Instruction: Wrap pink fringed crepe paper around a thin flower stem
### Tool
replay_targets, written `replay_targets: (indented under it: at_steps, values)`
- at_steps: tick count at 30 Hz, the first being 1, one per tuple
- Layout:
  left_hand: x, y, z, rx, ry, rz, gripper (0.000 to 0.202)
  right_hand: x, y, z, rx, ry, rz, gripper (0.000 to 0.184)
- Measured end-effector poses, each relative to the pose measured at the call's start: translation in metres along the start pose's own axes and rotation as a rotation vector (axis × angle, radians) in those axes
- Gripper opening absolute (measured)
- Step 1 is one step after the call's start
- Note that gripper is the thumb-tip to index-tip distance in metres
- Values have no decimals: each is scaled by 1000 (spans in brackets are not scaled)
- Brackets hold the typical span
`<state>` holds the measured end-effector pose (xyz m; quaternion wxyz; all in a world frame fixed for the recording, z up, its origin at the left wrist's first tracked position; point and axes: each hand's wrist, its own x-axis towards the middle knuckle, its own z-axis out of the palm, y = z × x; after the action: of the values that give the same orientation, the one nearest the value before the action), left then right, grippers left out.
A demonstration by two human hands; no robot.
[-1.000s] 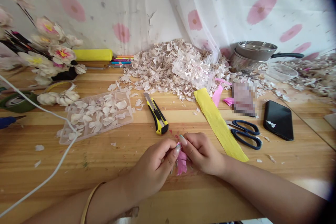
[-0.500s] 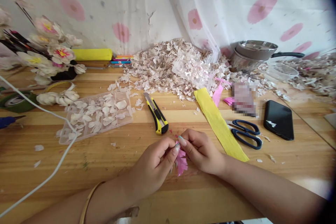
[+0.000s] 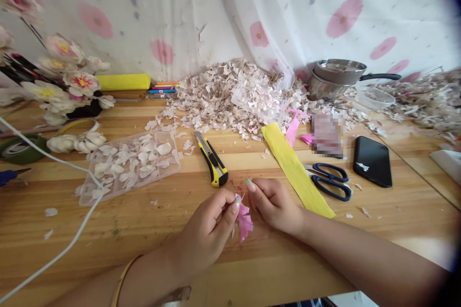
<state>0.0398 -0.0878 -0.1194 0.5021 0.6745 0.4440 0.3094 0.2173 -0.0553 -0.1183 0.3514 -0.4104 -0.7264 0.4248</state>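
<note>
Pink strip hangs from the left hand, near the middle of the bench's near edge. Thumb and finger pinch its top end; lower part dangles, ragged, slits visible. Right hand just beside it, fingers curled in, thumb against them; gap to the strip. Can't tell if anything sits in that grip.

Progress: slits in the strip are done; handling of it looks midway, nothing finished in the hands. How much is left on it, can't judge; top end is hidden under the fingers.

Yellow strip lies in one piece, slanting away from the right forearm toward the far edge, not in use. Scissors and knife both set down, untouched. Pink scraps past the yellow strip. Tray toward the left edge, loose petals in it, unassembled. Made-up flowers at the far left corner look complete. Big petal heap along the far edge, loose.
</note>
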Motion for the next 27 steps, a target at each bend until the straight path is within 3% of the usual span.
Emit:
replay_targets:
  at_steps: [3,8,11,13,16,18,20,23,27]
  values:
    - [0,-2,0,-63,13,8,31,2,-1,0,45,97,30,51]
    - [1,-2,3,-169,5,-4,31,10,-18,-16,50,243,-112,37]
    - [2,-1,5,-191,3,-2,34,16,-30,-50,67,443,-207,22]
    - [3,-2,5,-182,12,13,34,13,-28,-85,42,581,-198,23]
    - [4,-5,4,-163,33,39,32,-11,-3,-146,-139,810,-92,27]
    - [4,-6,4,-166,29,49,32,-36,25,-183,-372,961,153,29]
    - [4,-6,5,-161,29,58,32,-61,52,-210,-431,1036,257,32]
    - [4,-3,7,-146,78,58,33,-87,84,-227,-421,1011,309,34]
    - [4,-3,8,-146,81,49,31,-99,109,-230,-352,1035,253,36]
